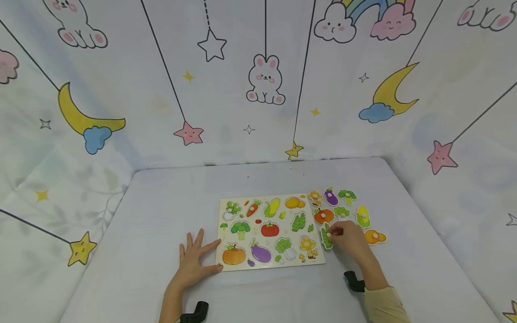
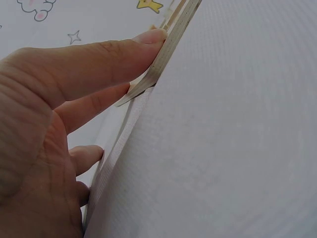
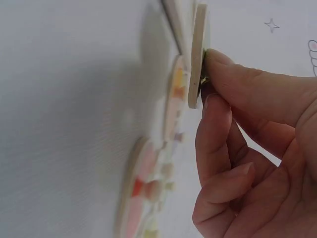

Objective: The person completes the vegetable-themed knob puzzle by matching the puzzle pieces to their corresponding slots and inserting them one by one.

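A wooden vegetable puzzle board [image 1: 285, 229] lies flat on the white table. My left hand [image 1: 193, 262] is spread at its left side; thumb and index finger touch the edge. In the left wrist view the thumb [image 2: 119, 57] meets the board's side [image 2: 173, 44]. Just right of the board, my right hand [image 1: 350, 240] pinches a green asparagus-shaped puzzle piece [image 1: 326, 237] between thumb and fingers. In the right wrist view this piece [image 3: 198, 59] stands edge-on, held above the table. The fingers partly cover its face.
Loose knobbed pieces lie right of the board: mushroom [image 1: 315, 197], eggplant [image 1: 330, 196], broccoli [image 1: 347, 195], pumpkin [image 1: 324, 216], leafy cabbage [image 1: 341, 211], corn [image 1: 362, 217] and potato [image 1: 374, 237]. In the right wrist view a reddish piece [image 3: 136, 198] lies below the hand. A patterned cloth wall [image 1: 226, 98] stands behind.
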### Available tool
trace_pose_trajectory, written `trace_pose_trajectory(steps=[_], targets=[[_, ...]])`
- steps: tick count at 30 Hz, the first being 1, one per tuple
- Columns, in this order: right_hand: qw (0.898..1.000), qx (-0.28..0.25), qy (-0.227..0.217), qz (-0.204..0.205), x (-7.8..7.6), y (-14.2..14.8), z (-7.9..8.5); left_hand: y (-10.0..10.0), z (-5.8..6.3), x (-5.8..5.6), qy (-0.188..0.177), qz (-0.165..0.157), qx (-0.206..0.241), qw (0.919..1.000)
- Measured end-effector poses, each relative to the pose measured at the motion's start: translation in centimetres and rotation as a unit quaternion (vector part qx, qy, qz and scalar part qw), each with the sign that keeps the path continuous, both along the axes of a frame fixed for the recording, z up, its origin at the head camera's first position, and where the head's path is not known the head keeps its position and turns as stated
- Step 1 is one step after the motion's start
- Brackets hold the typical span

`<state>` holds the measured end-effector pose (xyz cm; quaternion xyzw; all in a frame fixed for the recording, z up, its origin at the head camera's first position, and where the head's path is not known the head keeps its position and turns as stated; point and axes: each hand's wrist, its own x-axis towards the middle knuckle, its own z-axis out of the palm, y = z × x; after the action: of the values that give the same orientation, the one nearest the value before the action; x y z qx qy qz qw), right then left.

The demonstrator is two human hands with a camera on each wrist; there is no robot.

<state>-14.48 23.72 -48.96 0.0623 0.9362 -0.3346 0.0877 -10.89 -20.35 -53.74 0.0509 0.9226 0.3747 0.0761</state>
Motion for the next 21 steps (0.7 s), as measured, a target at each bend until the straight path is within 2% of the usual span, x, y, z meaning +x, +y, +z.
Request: trace_pose_trajectory(steps=[5,10,14,21], targets=[[1.000,-0.005,0.019,-0.008,-1.1,-1.6,0.7,0.0,-0.1,0.0,0.001,-0.002,0.002,1.0000],[0.999,-0.014,0.036,0.009,-2.5,-4.0,0.6,0.0,-0.3,0.0,0.011,0.001,0.004,0.9999],[0.999,-0.017,0.025,0.018,-3.4,-5.7,0.3,0.0,-0.3,0.0,0.005,0.003,0.004,1.0000],[0.999,0.022,0.012,0.031,-4.4,-6.9,-0.1,0.1,-0.1,0.0,-0.010,0.006,-0.001,0.9999]])
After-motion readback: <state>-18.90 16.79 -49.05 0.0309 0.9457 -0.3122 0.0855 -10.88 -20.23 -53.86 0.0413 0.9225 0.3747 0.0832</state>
